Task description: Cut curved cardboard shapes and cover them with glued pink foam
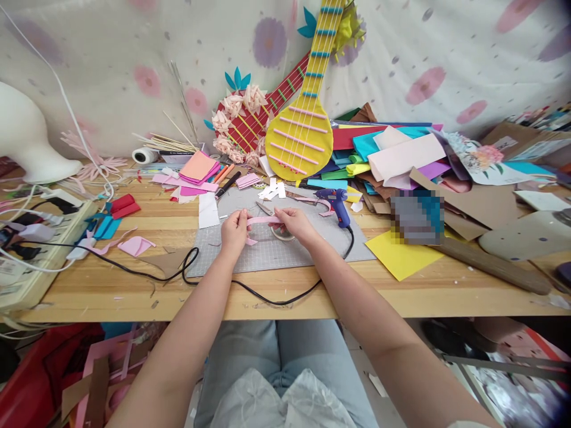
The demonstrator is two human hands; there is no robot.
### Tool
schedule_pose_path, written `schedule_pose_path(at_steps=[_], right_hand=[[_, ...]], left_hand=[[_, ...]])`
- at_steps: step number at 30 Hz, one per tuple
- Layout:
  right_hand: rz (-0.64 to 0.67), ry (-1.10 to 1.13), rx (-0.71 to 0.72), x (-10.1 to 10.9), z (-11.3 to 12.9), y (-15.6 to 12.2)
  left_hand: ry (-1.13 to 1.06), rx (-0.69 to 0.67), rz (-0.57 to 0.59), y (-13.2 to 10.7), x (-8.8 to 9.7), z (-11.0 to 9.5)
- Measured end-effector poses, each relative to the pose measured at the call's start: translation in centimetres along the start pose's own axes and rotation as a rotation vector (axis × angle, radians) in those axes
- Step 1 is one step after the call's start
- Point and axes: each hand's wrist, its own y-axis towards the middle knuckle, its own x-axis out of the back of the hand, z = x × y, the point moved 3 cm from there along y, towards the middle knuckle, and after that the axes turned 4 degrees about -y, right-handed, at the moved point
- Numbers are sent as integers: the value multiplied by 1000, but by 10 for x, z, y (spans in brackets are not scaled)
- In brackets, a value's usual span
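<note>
Both hands hold a narrow pink paper strip [264,220] stretched between them above a grey cutting mat [267,249]. My left hand [234,230] pinches the strip's left end, whose tail hangs down beside the thumb. My right hand [294,223] pinches the right end, over a roll of tape [284,235] lying on the mat. Scissors [266,208] lie just behind the strip. A blue glue gun [335,204] stands on the mat's right side, its black cord [267,294] trailing along the table's front edge.
A yellow paper lute [303,128] and a red one lean on the back wall. A heap of coloured paper sheets [392,154] fills the right. A yellow sheet [401,255] lies right of the mat. A power strip [40,244] sits far left.
</note>
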Motion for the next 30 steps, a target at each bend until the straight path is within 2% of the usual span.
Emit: schedule_pose_path(at_steps=[4, 8, 10, 17, 19, 22, 24, 28, 30], right_hand=[[-56, -25, 44, 5, 1, 1], [21, -203, 223, -7, 3, -3], [30, -207, 256, -14, 4, -4], [-61, -32, 93, -8, 3, 2], [-62, -68, 132, -8, 5, 0], [-21, -245, 295, -16, 13, -7], [-29, -344, 350, -21, 17, -11], [-115, -402, 258, -17, 17, -8], [-116, -379, 236, -14, 16, -7]], left_hand=[[72, -40, -63, 0, 3, 0], [153, -85, -65, 0, 2, -1], [161, -102, -62, 0, 2, -2], [131, -97, -107, -1, 4, -4], [151, -107, -98, -1, 3, -5], [168, -126, -71, -2, 2, -6], [176, -137, -60, -2, 1, -6], [214, -169, -73, -3, 1, -8], [217, -174, -73, -3, 1, -8]])
